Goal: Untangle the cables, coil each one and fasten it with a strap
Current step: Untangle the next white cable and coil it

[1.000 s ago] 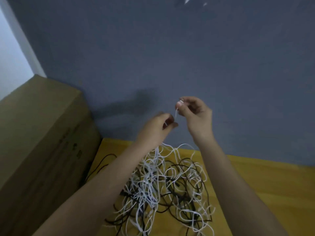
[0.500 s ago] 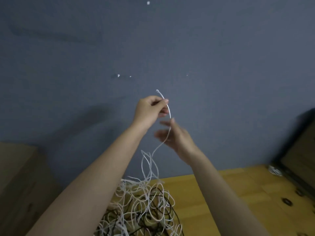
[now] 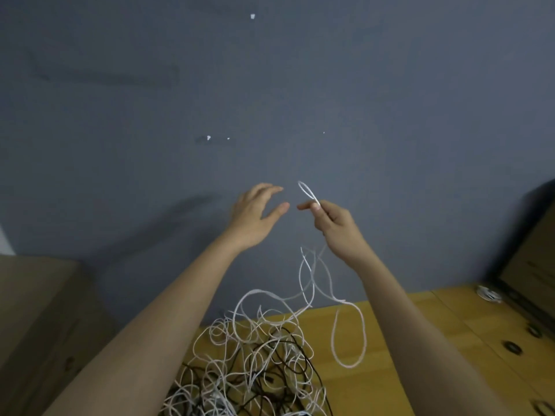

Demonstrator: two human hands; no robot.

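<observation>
Hands raised before a grey wall (image 3: 300, 85), cables heaped below.
A tangle of white and black cables (image 3: 255, 364) lies on the yellow worktop (image 3: 420, 340); the left hand (image 3: 255, 214) hovers with fingers spread (holding nothing), while the right hand (image 3: 333, 226) pinches a small loop of white cable (image 3: 307, 191), its length trailing down to the heap.

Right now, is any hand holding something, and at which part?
The right hand pinches a white cable near its end, where a small loop stands up above the fingers. The left hand is open and holds nothing.
</observation>
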